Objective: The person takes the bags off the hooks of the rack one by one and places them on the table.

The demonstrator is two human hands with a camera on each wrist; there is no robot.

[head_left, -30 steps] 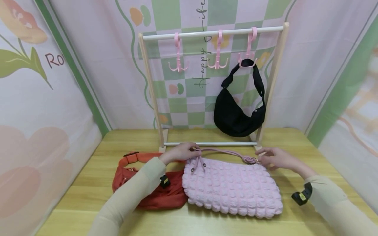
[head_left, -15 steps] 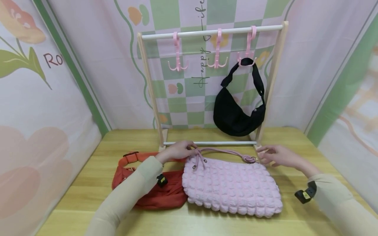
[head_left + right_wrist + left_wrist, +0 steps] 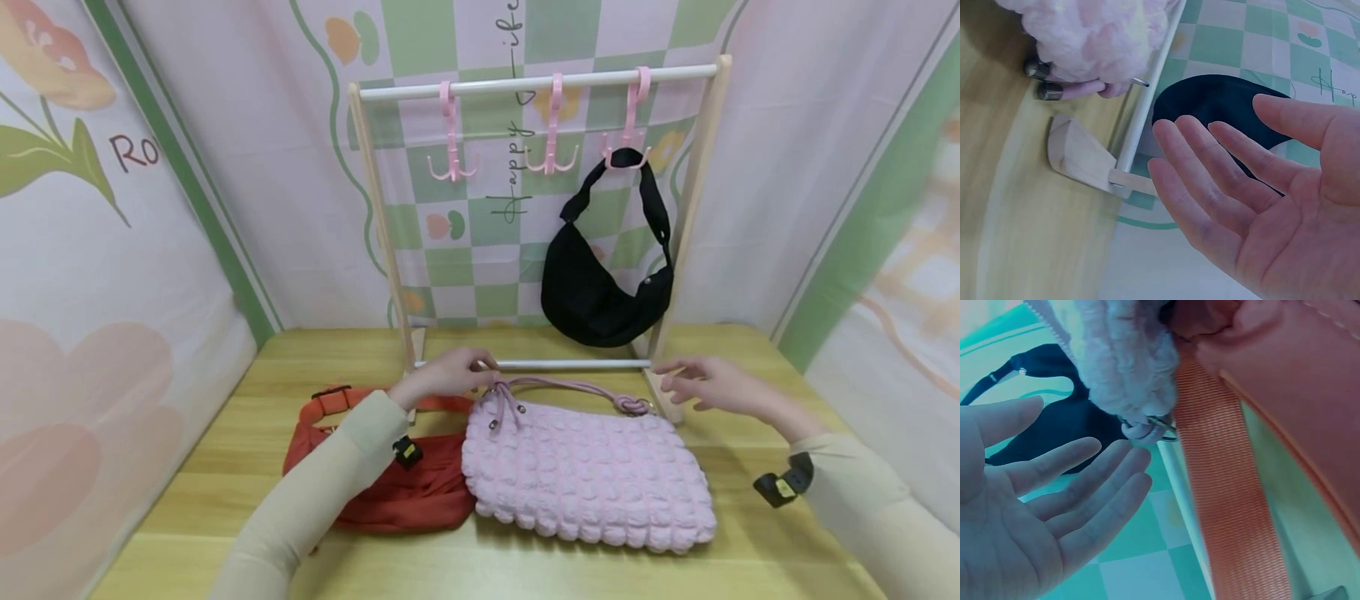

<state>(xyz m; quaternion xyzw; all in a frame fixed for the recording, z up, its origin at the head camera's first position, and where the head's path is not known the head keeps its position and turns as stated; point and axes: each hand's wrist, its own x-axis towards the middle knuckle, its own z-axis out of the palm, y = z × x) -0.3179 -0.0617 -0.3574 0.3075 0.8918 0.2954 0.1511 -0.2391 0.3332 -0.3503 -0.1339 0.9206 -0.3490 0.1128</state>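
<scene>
A pink quilted handbag point(image 3: 592, 475) lies on the table, its thin cord strap point(image 3: 562, 383) knotted at both ends. My left hand point(image 3: 446, 375) is over the bag's upper left corner, fingertips close to the knot; in the left wrist view the left hand point(image 3: 1066, 494) has extended, spread fingers and nothing in them. Off the bag's upper right corner, my right hand point(image 3: 720, 387) hovers near the rack foot; the right wrist view shows the right hand point(image 3: 1254, 187) with an empty palm and relaxed fingers. Left of the pink bag lies a red bag point(image 3: 420, 492), partly behind my left forearm.
A wooden rack with a white top rail point(image 3: 495, 86) stands at the back. From it hang three pink hooks, including a left hook point(image 3: 452, 133) and a middle hook point(image 3: 552, 125). A black shoulder bag point(image 3: 600, 292) hangs from the right hook point(image 3: 633, 108).
My left hand has shifted slightly up and left from the strap knot. The right hand has drawn away to the right from the bag's corner. The bags stay in place.
</scene>
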